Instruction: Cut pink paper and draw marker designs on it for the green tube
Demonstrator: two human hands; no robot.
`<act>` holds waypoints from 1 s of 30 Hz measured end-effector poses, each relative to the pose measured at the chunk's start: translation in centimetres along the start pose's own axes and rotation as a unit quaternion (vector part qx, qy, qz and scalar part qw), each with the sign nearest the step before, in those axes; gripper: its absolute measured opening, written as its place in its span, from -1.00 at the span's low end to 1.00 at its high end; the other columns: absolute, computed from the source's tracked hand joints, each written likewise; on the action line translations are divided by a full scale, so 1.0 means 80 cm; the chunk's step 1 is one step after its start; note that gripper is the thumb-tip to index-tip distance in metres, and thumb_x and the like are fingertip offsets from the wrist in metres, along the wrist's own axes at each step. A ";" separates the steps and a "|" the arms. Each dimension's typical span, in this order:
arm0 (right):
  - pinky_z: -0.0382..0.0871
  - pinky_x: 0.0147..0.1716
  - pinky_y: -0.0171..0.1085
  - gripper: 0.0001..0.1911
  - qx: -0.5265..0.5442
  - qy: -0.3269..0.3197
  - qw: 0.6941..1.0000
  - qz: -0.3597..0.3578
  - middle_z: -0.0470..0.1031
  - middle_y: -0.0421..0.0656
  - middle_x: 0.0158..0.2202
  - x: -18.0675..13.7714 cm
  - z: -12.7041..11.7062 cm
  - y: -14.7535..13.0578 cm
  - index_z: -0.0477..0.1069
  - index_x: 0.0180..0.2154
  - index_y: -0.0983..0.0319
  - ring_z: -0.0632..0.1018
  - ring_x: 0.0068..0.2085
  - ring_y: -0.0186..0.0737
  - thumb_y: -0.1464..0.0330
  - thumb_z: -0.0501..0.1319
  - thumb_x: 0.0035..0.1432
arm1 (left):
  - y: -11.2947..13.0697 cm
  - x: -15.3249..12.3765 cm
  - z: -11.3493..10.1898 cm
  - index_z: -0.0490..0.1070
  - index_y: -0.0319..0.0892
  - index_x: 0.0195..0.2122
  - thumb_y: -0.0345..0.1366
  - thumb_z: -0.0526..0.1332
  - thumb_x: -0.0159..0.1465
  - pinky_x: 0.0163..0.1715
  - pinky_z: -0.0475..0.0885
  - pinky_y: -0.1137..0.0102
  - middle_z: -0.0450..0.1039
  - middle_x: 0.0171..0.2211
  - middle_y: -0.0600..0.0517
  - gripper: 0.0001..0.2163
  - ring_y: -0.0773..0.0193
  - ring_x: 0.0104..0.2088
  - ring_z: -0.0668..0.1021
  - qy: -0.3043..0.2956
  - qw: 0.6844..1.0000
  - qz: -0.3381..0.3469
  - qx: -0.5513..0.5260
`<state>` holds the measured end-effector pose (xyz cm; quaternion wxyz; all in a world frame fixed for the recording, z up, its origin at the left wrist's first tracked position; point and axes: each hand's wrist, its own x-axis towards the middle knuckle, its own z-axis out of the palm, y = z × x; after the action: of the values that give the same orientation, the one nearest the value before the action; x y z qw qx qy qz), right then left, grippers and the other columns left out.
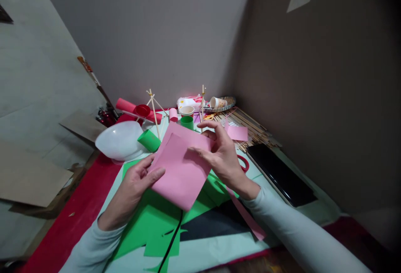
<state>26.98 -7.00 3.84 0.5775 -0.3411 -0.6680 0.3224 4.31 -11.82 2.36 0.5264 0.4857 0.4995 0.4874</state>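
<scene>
A folded pink paper sheet [180,168] is held between both hands above the work surface. My left hand [133,187] pinches its lower left edge with thumb and fingers. My right hand [222,154] grips its upper right corner, fingers curled over the top fold. Green paper pieces [153,223] and a black sheet [216,225] lie under the pink sheet. A long pink strip [247,218] runs beneath my right wrist. Red scissors handles [244,163] peek out behind my right hand.
A white bowl [120,141] and a green paper roll [149,140] lie at the left. Stick frames [154,112], paper cups [187,111], a red roll [130,107] and wooden sticks [250,127] crowd the back. A black tablet [280,175] lies right. Walls close in behind and right.
</scene>
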 end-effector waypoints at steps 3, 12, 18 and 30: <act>0.44 -0.32 -0.21 -0.46 0.068 0.015 0.995 0.068 0.41 -0.25 -0.33 0.003 -0.001 0.004 0.27 0.08 0.07 0.49 -0.31 -0.17 0.13 0.39 0.15 | -0.002 -0.002 0.003 0.55 -0.11 0.11 -0.14 0.58 -0.02 -0.39 0.53 0.34 0.67 -0.25 -0.09 -0.36 0.04 -0.35 0.66 0.020 0.997 -0.042 -0.066; 0.52 0.02 -0.15 -0.42 0.232 -0.141 0.947 0.169 0.57 -0.14 -0.01 -0.010 0.010 0.000 0.32 0.16 0.12 0.60 0.03 -0.09 0.19 0.41 0.16 | 0.008 -0.003 0.010 0.47 -0.09 0.19 -0.25 0.61 -0.10 -0.35 0.58 0.38 0.67 -0.27 -0.05 -0.23 0.06 -0.28 0.69 0.132 0.980 0.033 -0.148; 0.60 -0.07 -0.16 -0.29 0.245 -0.224 0.922 0.199 0.56 -0.05 0.10 -0.022 0.029 0.003 0.29 0.18 0.15 0.63 0.02 -0.08 0.21 0.49 0.05 | 0.009 -0.005 0.011 0.44 -0.09 0.22 -0.26 0.58 -0.05 -0.06 0.62 0.17 0.68 -0.10 -0.11 -0.24 -0.16 0.03 0.65 0.154 0.971 0.082 -0.162; 0.55 -0.20 -0.28 -0.37 0.276 -0.174 0.923 0.204 0.61 -0.18 -0.12 -0.024 0.031 0.017 0.33 0.09 0.14 0.64 -0.14 -0.22 0.30 0.53 0.04 | 0.002 -0.019 0.023 0.35 -0.04 0.34 -0.38 0.43 0.23 0.33 0.35 0.13 0.48 0.26 -0.06 -0.36 -0.07 0.34 0.40 0.028 0.976 0.091 -0.197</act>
<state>24.86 -7.88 1.35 0.4452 -0.2354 -0.5584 0.6592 6.07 -13.35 2.65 0.5512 0.4020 0.3617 0.6354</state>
